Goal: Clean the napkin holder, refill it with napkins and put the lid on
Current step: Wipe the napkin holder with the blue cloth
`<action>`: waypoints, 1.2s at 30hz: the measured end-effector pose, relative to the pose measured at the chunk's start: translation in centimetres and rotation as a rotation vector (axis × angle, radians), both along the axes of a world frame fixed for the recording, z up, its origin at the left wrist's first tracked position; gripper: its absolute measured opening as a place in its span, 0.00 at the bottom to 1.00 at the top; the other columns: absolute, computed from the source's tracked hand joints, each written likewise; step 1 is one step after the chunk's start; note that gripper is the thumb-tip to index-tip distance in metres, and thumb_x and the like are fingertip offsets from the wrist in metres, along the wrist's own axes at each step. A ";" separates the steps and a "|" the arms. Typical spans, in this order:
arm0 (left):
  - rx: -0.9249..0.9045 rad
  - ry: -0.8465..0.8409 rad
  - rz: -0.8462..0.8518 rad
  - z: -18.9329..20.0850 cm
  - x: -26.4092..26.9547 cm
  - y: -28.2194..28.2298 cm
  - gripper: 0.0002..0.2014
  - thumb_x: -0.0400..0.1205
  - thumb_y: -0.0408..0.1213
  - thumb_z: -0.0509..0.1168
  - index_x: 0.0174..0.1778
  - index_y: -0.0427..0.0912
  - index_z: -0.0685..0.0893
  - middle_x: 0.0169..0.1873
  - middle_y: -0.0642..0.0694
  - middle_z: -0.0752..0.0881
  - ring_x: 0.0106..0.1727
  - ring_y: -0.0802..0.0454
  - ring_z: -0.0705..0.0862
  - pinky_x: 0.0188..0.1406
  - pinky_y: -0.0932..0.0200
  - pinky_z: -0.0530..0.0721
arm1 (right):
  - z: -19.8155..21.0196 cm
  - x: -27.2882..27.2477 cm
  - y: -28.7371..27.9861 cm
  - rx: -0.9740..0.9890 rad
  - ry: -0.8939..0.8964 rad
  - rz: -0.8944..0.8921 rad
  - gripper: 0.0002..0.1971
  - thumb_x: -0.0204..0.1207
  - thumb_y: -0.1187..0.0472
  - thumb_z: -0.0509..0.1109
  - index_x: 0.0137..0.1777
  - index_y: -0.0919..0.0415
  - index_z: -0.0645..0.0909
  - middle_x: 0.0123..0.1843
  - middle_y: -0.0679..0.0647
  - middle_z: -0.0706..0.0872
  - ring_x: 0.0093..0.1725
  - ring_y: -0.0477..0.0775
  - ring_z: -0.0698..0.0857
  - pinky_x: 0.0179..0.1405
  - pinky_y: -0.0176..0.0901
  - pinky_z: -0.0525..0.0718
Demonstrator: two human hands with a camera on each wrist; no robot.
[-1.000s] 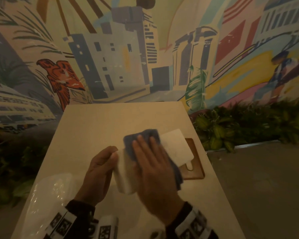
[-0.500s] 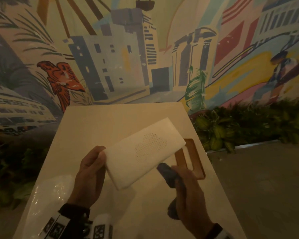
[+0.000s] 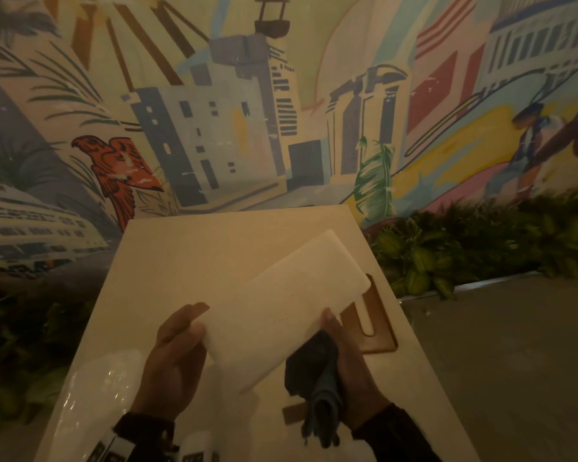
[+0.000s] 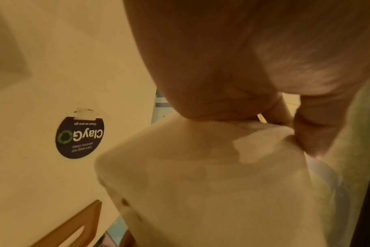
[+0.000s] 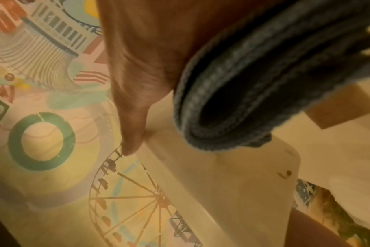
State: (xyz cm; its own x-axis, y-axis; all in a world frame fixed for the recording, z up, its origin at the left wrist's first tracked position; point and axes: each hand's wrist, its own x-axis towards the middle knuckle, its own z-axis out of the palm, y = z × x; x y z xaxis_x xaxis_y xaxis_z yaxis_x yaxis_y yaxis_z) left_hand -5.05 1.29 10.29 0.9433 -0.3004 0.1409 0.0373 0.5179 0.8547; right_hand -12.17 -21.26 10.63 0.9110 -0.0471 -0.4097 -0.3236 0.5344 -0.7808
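Observation:
The white napkin holder (image 3: 281,311) is held tilted above the table, one broad face up. My left hand (image 3: 174,355) grips its near-left end; in the left wrist view the fingers (image 4: 313,130) pinch the holder (image 4: 211,183) at a corner. My right hand (image 3: 354,371) clutches a bunched dark blue cloth (image 3: 317,378) and its thumb touches the holder's right edge. The right wrist view shows the cloth (image 5: 254,91) hanging over the holder (image 5: 222,175). The brown wooden lid (image 3: 377,328) with a slot lies flat on the table, just right of the holder.
A plastic-wrapped pack of napkins (image 3: 94,401) lies at the near left of the beige table (image 3: 197,248). A small brown piece (image 3: 292,415) lies under the cloth. A round dark sticker (image 4: 79,135) is on the tabletop. Plants and a mural wall surround the table.
A second ago my right hand was wiping the holder with the cloth. It pulled away, and now it touches the holder's right edge with the cloth bunched in it. The holder turned broad face up.

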 end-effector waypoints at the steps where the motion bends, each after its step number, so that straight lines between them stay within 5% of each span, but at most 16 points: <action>1: 0.014 -0.005 -0.016 -0.6 0.1 0.4 0.19 0.64 0.48 0.80 0.34 0.37 0.82 0.38 0.34 0.73 0.43 0.38 0.72 0.40 0.58 0.80 | 0.3 0.2 0.3 0.044 -0.041 -0.015 0.42 0.52 0.37 0.84 0.63 0.59 0.80 0.58 0.62 0.88 0.56 0.61 0.88 0.55 0.59 0.85; 4: 0.191 -0.113 -0.041 -1.3 1.1 1.5 0.18 0.70 0.47 0.74 0.40 0.34 0.84 0.39 0.31 0.78 0.44 0.34 0.75 0.43 0.50 0.79 | -0.3 0.6 0.9 -0.018 -0.095 -0.180 0.51 0.45 0.41 0.88 0.69 0.60 0.74 0.61 0.64 0.86 0.60 0.67 0.86 0.63 0.71 0.80; 6: 0.469 -0.262 -0.034 -0.7 1.7 2.1 0.18 0.74 0.47 0.69 0.47 0.33 0.84 0.47 0.34 0.83 0.52 0.33 0.79 0.51 0.45 0.78 | -0.5 0.3 1.0 -0.222 -0.146 -0.258 0.52 0.45 0.39 0.87 0.70 0.55 0.73 0.62 0.57 0.87 0.61 0.60 0.86 0.64 0.69 0.80; 9: 0.794 -0.407 -0.010 1.4 1.9 1.6 0.19 0.76 0.51 0.64 0.60 0.46 0.81 0.58 0.50 0.84 0.62 0.50 0.81 0.62 0.48 0.77 | -1.0 -0.2 1.4 -0.519 -0.213 -0.284 0.54 0.45 0.39 0.87 0.73 0.47 0.66 0.62 0.37 0.84 0.63 0.42 0.83 0.64 0.57 0.80; 11: 0.769 -0.410 -0.011 2.9 1.2 0.0 0.21 0.77 0.53 0.64 0.65 0.52 0.78 0.62 0.53 0.83 0.65 0.50 0.81 0.64 0.49 0.78 | -1.1 -0.4 2.0 -0.666 -0.275 -0.298 0.58 0.44 0.40 0.86 0.75 0.48 0.61 0.61 0.23 0.78 0.64 0.30 0.78 0.63 0.42 0.76; 15: 0.563 -0.313 -0.058 4.5 -0.4 -3.6 0.19 0.76 0.55 0.64 0.62 0.55 0.80 0.59 0.49 0.84 0.62 0.45 0.83 0.56 0.47 0.86 | -1.1 -0.7 3.5 -0.770 -0.373 -0.310 0.59 0.46 0.42 0.85 0.77 0.46 0.57 0.64 0.15 0.71 0.67 0.22 0.71 0.60 0.22 0.70; 17: 0.500 -0.257 -0.047 4.6 -0.6 -4.5 0.15 0.74 0.55 0.65 0.56 0.58 0.82 0.57 0.49 0.85 0.61 0.46 0.84 0.54 0.50 0.87 | -1.8 -0.7 3.6 -0.806 -0.358 -0.314 0.60 0.46 0.42 0.87 0.78 0.44 0.57 0.68 0.19 0.70 0.69 0.26 0.71 0.60 0.19 0.72; 18: 0.482 -0.236 -0.040 4.6 -0.6 -4.6 0.14 0.73 0.56 0.67 0.53 0.58 0.83 0.56 0.50 0.86 0.61 0.46 0.84 0.54 0.50 0.87 | -2.0 -0.8 3.5 -0.779 -0.345 -0.284 0.60 0.46 0.43 0.88 0.78 0.42 0.57 0.70 0.25 0.71 0.71 0.32 0.72 0.64 0.26 0.75; 20: 0.462 -0.217 -0.039 4.2 -0.5 -4.4 0.18 0.70 0.61 0.70 0.50 0.55 0.83 0.54 0.47 0.86 0.59 0.44 0.85 0.55 0.47 0.86 | -2.0 -1.2 2.6 -0.694 -0.270 -0.170 0.61 0.45 0.46 0.90 0.77 0.38 0.57 0.73 0.37 0.73 0.71 0.49 0.78 0.64 0.58 0.83; 21: 0.454 -0.214 -0.041 4.1 -0.4 -4.3 0.21 0.69 0.63 0.70 0.50 0.53 0.83 0.53 0.45 0.86 0.58 0.43 0.85 0.56 0.45 0.85 | -1.8 -1.6 1.9 -0.682 -0.208 -0.104 0.60 0.45 0.47 0.90 0.76 0.36 0.58 0.72 0.40 0.74 0.68 0.53 0.80 0.60 0.65 0.84; 24: 0.423 -0.239 -0.034 3.5 -0.2 -3.7 0.23 0.71 0.61 0.71 0.48 0.45 0.82 0.47 0.37 0.84 0.49 0.37 0.82 0.50 0.44 0.79 | -0.6 -3.1 -1.3 -0.603 -0.025 -0.116 0.40 0.59 0.53 0.85 0.71 0.46 0.71 0.61 0.48 0.85 0.52 0.50 0.89 0.48 0.50 0.89; 26: 0.420 -0.240 -0.043 3.2 -0.1 -3.4 0.21 0.72 0.58 0.72 0.47 0.44 0.82 0.45 0.35 0.83 0.47 0.41 0.81 0.47 0.46 0.77 | 0.7 -3.7 -3.7 -0.631 0.022 -0.287 0.16 0.72 0.56 0.77 0.59 0.56 0.83 0.51 0.56 0.91 0.46 0.52 0.91 0.48 0.53 0.89; 28: 0.425 -0.228 -0.049 3.0 -0.3 -3.4 0.19 0.72 0.54 0.72 0.47 0.43 0.82 0.44 0.38 0.84 0.46 0.46 0.81 0.47 0.48 0.78 | 2.5 -3.7 -5.0 -0.672 -0.034 -0.413 0.05 0.78 0.58 0.72 0.52 0.54 0.85 0.51 0.56 0.91 0.47 0.52 0.90 0.51 0.57 0.88; 32: 0.403 -0.222 -0.074 2.6 -0.6 -3.9 0.18 0.72 0.53 0.72 0.46 0.41 0.82 0.41 0.40 0.83 0.43 0.47 0.80 0.44 0.51 0.77 | 6.5 -1.9 -4.0 -1.121 -0.495 -0.491 0.19 0.81 0.61 0.67 0.71 0.53 0.76 0.66 0.38 0.81 0.65 0.29 0.78 0.65 0.32 0.77; 34: 0.389 -0.225 -0.106 2.5 -0.7 -4.3 0.20 0.73 0.54 0.73 0.46 0.41 0.82 0.40 0.41 0.83 0.42 0.46 0.80 0.43 0.49 0.78 | 6.9 -0.9 -2.4 -1.273 -0.688 -0.346 0.21 0.82 0.63 0.66 0.76 0.58 0.73 0.75 0.48 0.77 0.74 0.39 0.73 0.71 0.34 0.74; 36: 0.359 -0.238 -0.123 2.4 -0.8 -4.8 0.13 0.77 0.47 0.71 0.48 0.42 0.83 0.40 0.41 0.84 0.42 0.45 0.81 0.42 0.47 0.79 | 6.7 -0.3 -0.2 -1.382 -0.781 -0.135 0.24 0.84 0.58 0.61 0.79 0.54 0.67 0.80 0.52 0.70 0.79 0.46 0.68 0.76 0.45 0.72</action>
